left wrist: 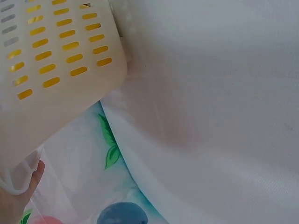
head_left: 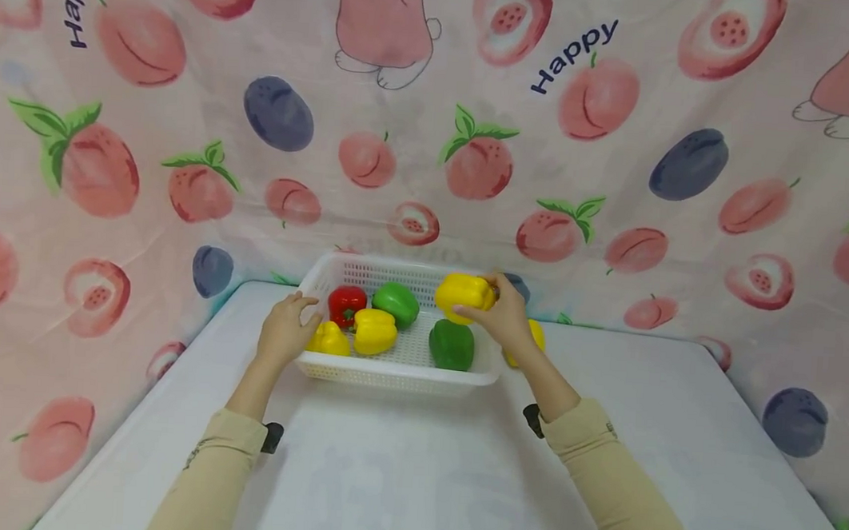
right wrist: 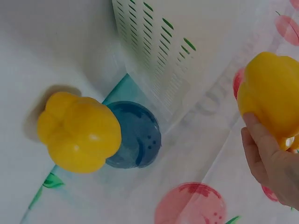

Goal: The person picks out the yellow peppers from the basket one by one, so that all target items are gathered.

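Observation:
In the head view my right hand [head_left: 503,312] grips a yellow bell pepper [head_left: 462,293] above the right end of a white plastic basket [head_left: 397,373]. My left hand [head_left: 286,331] holds the basket's left rim. Inside the basket are a red bell pepper [head_left: 346,302], a green bell pepper [head_left: 397,304], a darker green one [head_left: 452,346], and two yellow ones, the front-left one [head_left: 330,339] partly hidden by my left hand. The right wrist view shows the gripped pepper [right wrist: 271,95] between thumb and fingers, apart from the basket.
Another yellow bell pepper [right wrist: 79,133] lies on the white table [head_left: 400,464] just right of the basket, mostly behind my right hand in the head view. A fruit-printed cloth [head_left: 415,176] hangs along the table's back and sides.

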Action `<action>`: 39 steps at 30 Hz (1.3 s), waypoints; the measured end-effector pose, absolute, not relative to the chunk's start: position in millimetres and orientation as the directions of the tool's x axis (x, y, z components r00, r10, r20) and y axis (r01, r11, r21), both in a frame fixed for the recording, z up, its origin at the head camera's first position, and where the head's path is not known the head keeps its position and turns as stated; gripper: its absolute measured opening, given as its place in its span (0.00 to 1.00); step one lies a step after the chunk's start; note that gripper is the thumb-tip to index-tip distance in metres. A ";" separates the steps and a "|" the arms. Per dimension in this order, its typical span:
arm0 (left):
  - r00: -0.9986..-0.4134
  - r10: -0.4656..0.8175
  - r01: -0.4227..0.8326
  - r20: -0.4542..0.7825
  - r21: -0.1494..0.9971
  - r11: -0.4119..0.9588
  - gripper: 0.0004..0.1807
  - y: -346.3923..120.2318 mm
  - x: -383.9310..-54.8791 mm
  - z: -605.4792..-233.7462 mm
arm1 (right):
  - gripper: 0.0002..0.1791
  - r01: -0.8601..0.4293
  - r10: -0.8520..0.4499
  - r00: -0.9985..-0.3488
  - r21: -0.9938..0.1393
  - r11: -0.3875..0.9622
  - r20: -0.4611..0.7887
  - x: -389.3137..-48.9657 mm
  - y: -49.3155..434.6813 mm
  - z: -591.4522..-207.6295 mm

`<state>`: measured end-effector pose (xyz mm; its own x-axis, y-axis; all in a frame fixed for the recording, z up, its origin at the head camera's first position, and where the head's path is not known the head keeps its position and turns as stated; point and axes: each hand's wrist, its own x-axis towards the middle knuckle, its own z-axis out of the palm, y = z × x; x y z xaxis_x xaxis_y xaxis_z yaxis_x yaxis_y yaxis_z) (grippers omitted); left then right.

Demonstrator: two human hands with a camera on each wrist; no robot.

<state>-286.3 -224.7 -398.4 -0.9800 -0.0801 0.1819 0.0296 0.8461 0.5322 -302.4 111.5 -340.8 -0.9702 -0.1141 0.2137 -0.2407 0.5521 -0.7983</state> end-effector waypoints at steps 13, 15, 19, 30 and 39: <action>-0.982 -0.090 0.015 0.169 0.534 0.845 0.23 -225.8 -287.5 -398.7 | 0.36 -0.081 -0.019 -0.997 -0.900 0.429 0.080 -286.0 122.2 -350.5; -0.981 -0.090 0.015 0.170 0.534 0.846 0.23 -226.4 -287.3 -399.0 | 0.35 -0.061 -0.012 -0.998 -0.905 0.422 0.061 -283.4 124.3 -351.3; -0.980 -0.082 0.027 0.182 0.530 0.848 0.23 -226.8 -287.6 -399.5 | 0.35 -0.044 -0.003 -0.999 -0.911 0.410 0.047 -278.5 129.7 -353.0; -0.981 -0.066 0.043 0.184 0.531 0.846 0.23 -223.5 -287.8 -398.8 | 0.36 -0.014 0.057 -0.997 -0.904 0.427 0.043 -261.1 150.3 -354.7; -0.981 -0.073 0.036 0.182 0.531 0.847 0.23 -224.2 -284.6 -396.3 | 0.35 -0.009 0.066 -0.997 -0.912 0.410 0.039 -251.9 167.1 -362.3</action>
<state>-284.6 -224.2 -396.3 -0.9806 -0.0727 0.1821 0.0358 0.8467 0.5309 -251.9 167.1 -362.3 -0.9971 0.0659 0.0393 -0.0089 0.4098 -0.9121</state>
